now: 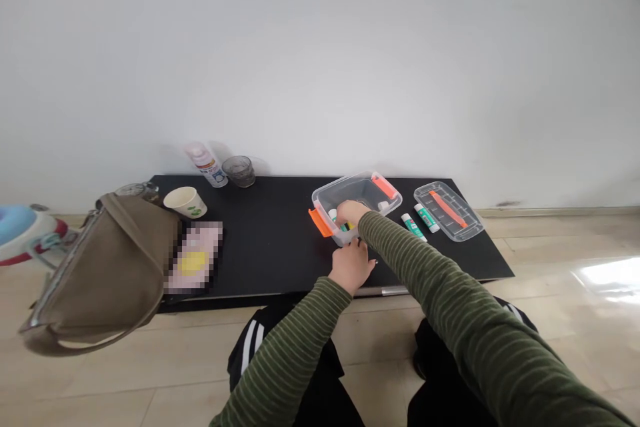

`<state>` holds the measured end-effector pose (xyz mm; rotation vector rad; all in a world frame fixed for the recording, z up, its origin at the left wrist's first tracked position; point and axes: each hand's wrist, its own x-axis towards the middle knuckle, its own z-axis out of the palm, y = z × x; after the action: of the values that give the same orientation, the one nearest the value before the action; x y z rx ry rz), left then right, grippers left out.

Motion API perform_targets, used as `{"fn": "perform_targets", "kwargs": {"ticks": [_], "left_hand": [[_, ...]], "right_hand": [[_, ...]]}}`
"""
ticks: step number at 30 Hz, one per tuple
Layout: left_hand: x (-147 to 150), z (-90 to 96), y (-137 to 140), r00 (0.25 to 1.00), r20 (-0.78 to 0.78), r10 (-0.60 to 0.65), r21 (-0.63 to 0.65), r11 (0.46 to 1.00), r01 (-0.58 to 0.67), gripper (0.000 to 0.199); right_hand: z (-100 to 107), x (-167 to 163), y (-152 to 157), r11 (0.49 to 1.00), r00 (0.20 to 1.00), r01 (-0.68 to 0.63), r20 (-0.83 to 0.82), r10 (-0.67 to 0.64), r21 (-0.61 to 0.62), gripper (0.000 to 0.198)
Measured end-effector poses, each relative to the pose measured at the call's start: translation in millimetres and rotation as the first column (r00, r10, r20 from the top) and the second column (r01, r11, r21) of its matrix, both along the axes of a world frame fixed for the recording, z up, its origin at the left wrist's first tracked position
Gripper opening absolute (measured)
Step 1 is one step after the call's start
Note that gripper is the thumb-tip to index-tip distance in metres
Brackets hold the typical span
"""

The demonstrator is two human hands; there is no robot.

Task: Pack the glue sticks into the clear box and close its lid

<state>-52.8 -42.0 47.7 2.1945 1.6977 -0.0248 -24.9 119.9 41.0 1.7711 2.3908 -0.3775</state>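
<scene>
My right hand (352, 211) reaches down inside a clear plastic box (326, 196) with orange latches. Its fingers are curled downward, and whatever they hold is hidden. Beside those fingers a white and green tube (333, 215), like a glue stick, stands in the box, with something yellow (351, 226) partly covered. My left hand (351, 267) rests at the front wall of the box, fingertips against it and thumb spread to the right. Right of the box lie two more white and green tubes, a nearer tube (414, 228) and a farther tube (427, 218).
The clear lid (453, 230) with an orange handle lies at the right of the black table (270, 233). Leftward are a paper cup (186, 203), a spray can (209, 165), a glass (240, 172), a brown bag (110, 267) and a blurred pink packet (197, 253). A wall stands behind.
</scene>
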Motion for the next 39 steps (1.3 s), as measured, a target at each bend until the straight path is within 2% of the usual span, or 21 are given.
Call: {"fn": "perform_targets", "kwargs": {"ticks": [3, 4, 6, 8, 11, 14, 16, 18, 21, 22, 23, 24, 25, 28, 29, 31, 34, 39], "left_hand": [[-2.1, 0.7, 1.3, 1.000, 0.024, 0.014, 0.016, 1.000, -0.014, 0.041], [-2.7, 0.5, 1.9, 0.999, 0.031, 0.019, 0.021, 1.000, -0.020, 0.041], [-3.7, -0.7, 3.0, 0.999, 0.048, 0.026, 0.024, 0.999, -0.028, 0.042], [-4.0, -2.8, 3.8, 0.997, 0.067, 0.035, 0.027, 0.999, -0.037, 0.048], [-4.3, -6.3, 5.4, 0.995, 0.085, 0.052, 0.035, 0.998, -0.055, 0.049], [-5.5, -8.0, 9.3, 0.992, 0.102, 0.073, 0.063, 0.995, -0.080, 0.035], [-5.8, -8.0, 13.4, 0.977, 0.187, 0.101, 0.049, 0.992, -0.112, 0.030], [-3.8, -7.9, 17.1, 0.899, 0.403, 0.169, -0.064, 0.986, -0.156, 0.032], [5.6, -8.9, 15.6, 0.613, 0.704, 0.358, -0.308, 0.932, -0.191, 0.057], [10.1, -9.4, 12.6, 0.532, 0.748, 0.398, -0.342, 0.917, -0.205, 0.066], [15.0, -10.0, 8.7, 0.493, 0.773, 0.399, -0.335, 0.917, -0.217, 0.071], [19.9, -10.5, 4.3, 0.496, 0.787, 0.368, -0.290, 0.929, -0.229, 0.071], [24.8, -10.8, 0.0, 0.536, 0.784, 0.315, -0.218, 0.947, -0.237, 0.066], [37.4, -10.0, -7.2, 0.756, 0.637, 0.150, 0.002, 0.981, -0.196, 0.044], [40.7, -9.1, -7.0, 0.821, 0.558, 0.122, 0.042, 0.984, -0.174, 0.039], [46.3, -6.8, -3.4, 0.901, 0.423, 0.099, 0.076, 0.987, -0.144, 0.031], [53.1, -3.9, 4.7, 0.934, 0.334, 0.129, 0.084, 0.983, -0.166, 0.026], [63.3, -7.3, 14.7, 0.916, 0.354, 0.188, 0.082, 0.970, -0.230, 0.026]], "right_hand": [[4.1, -2.0, -4.2, 0.980, 0.989, 0.019, 0.150, 0.011, -0.200, 0.040], [6.8, -0.3, -5.3, 0.973, 0.986, 0.010, 0.166, 0.029, -0.231, 0.040], [12.9, 5.6, -6.8, 0.968, 0.985, -0.029, 0.157, 0.070, -0.250, 0.039], [19.4, 13.7, -7.0, 0.969, 0.986, -0.061, 0.134, 0.096, -0.240, 0.050], [32.1, 29.1, -7.6, 0.984, 0.992, -0.109, 0.046, 0.116, -0.139, 0.071], [49.7, 51.3, -18.8, 0.986, 0.979, -0.138, -0.140, 0.149, 0.089, 0.069], [60.4, 71.0, -36.7, 0.965, 0.947, -0.113, -0.267, 0.177, 0.239, 0.067], [65.2, 93.6, -61.4, 0.937, 0.905, -0.086, -0.366, 0.216, 0.339, 0.070], [54.7, 127.7, -100.0, 0.923, 0.877, -0.102, -0.405, 0.260, 0.372, 0.077], [46.5, 137.9, -110.8, 0.927, 0.881, -0.118, -0.393, 0.263, 0.357, 0.079], [36.7, 146.8, -120.1, 0.931, 0.884, -0.139, -0.382, 0.270, 0.337, 0.081], [25.9, 154.5, -127.9, 0.933, 0.882, -0.163, -0.376, 0.284, 0.321, 0.084], [14.8, 160.8, -134.2, 0.931, 0.874, -0.190, -0.377, 0.305, 0.313, 0.087], [-13.9, 172.1, -146.9, 0.912, 0.830, -0.230, -0.421, 0.366, 0.339, 0.098], [-20.3, 173.9, -149.5, 0.914, 0.822, -0.216, -0.441, 0.360, 0.343, 0.101], [-27.1, 176.1, -152.5, 0.932, 0.827, -0.160, -0.471, 0.306, 0.324, 0.105], [-24.6, 177.2, -152.7, 0.949, 0.872, -0.093, -0.435, 0.225, 0.302, 0.106], [-9.0, 182.3, -150.0, 0.926, 0.957, -0.106, -0.215, 0.193, 0.362, 0.095]]}}
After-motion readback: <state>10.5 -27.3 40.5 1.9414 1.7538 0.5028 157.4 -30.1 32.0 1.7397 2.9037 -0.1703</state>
